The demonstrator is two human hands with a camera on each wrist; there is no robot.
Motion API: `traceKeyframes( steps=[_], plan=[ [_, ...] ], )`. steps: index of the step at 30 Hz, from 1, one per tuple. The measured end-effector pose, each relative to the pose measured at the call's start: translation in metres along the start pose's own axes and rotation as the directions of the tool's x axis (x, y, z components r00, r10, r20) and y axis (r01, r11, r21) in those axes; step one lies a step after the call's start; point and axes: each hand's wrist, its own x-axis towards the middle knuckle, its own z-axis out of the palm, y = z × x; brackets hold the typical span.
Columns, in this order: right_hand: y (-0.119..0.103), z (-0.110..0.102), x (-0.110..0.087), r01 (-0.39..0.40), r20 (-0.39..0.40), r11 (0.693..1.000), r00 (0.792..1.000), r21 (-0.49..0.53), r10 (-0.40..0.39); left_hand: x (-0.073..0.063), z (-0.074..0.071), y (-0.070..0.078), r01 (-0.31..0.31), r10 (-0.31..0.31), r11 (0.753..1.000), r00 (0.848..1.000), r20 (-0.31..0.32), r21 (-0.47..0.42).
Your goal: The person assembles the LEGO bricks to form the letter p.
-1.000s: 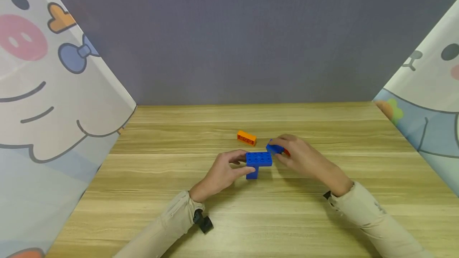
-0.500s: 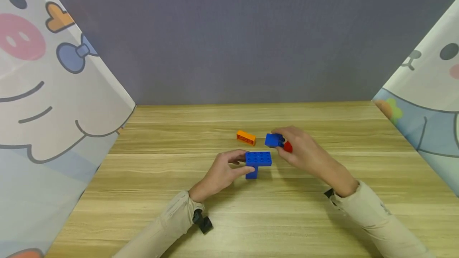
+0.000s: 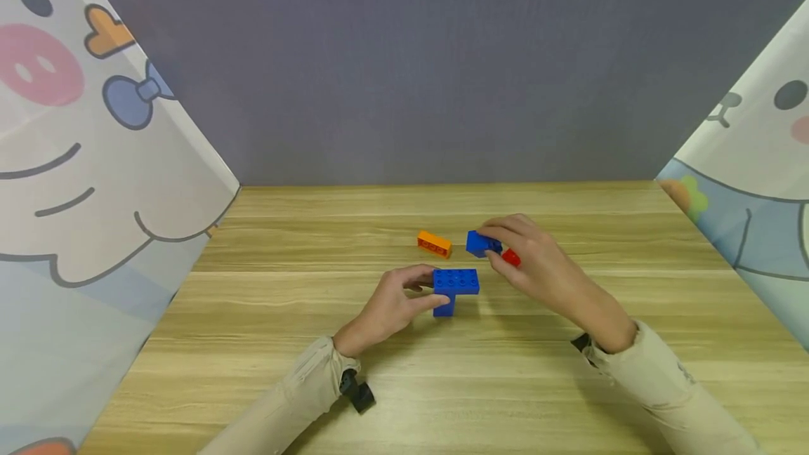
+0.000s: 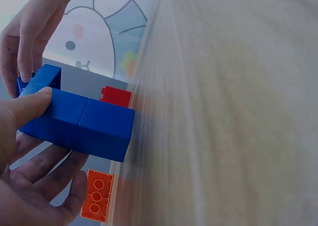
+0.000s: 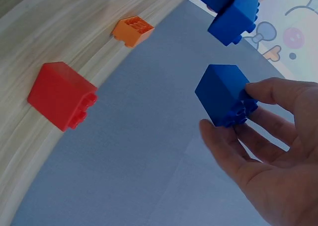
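Moved up the head view, pinching blue block [image 3: 477, 244] in right grip [image 3: 534, 251]; holding blue stack [image 3: 456, 281] in left grip [image 3: 399, 298]; could drop block through slack pinch.

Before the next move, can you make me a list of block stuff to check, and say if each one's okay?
1. Left hand holding the blue build: ok, thumb and fingers are around it.
2. Right hand gripping the loose blue brick: ok, pinched between thumb and fingers.
3. Loose blue brick's studs pointing straight up: not ok, they face toward the palm.
4. Blue build's top studs uncovered: ok.
5. Blue build's bottom touching the table: cannot tell.
6. Orange brick studs up: not ok, its hollow underside faces sideways.
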Motion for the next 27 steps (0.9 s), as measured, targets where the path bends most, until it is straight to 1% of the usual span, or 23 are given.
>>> traceKeyframes(
  steps=[5,11,18,23,27],
  plan=[
    [-0.005,-0.001,0.001,0.023,-0.013,0.999,1.0,0.024,-0.022,0.0,0.0,0.0,-0.004,0.004,1.0,1.0,0.004,-0.005],
    [-0.011,-0.002,0.004,0.075,-0.032,0.997,0.997,0.014,-0.074,0.0,0.0,-0.002,0.007,-0.007,1.0,1.0,0.008,0.005],
    [-0.017,-0.004,0.006,0.094,-0.045,0.995,0.995,0.016,-0.093,0.0,-0.001,-0.001,-0.016,0.016,1.0,1.0,0.0,0.021],
    [-0.023,-0.005,0.01,0.105,-0.045,0.993,0.994,0.05,-0.103,0.0,-0.001,-0.001,-0.014,0.014,1.0,1.0,0.001,0.021],
    [-0.028,-0.003,0.013,0.137,-0.044,0.988,0.99,0.074,-0.134,0.001,-0.001,-0.001,-0.011,0.011,1.0,1.0,0.008,0.013]
  ],
)
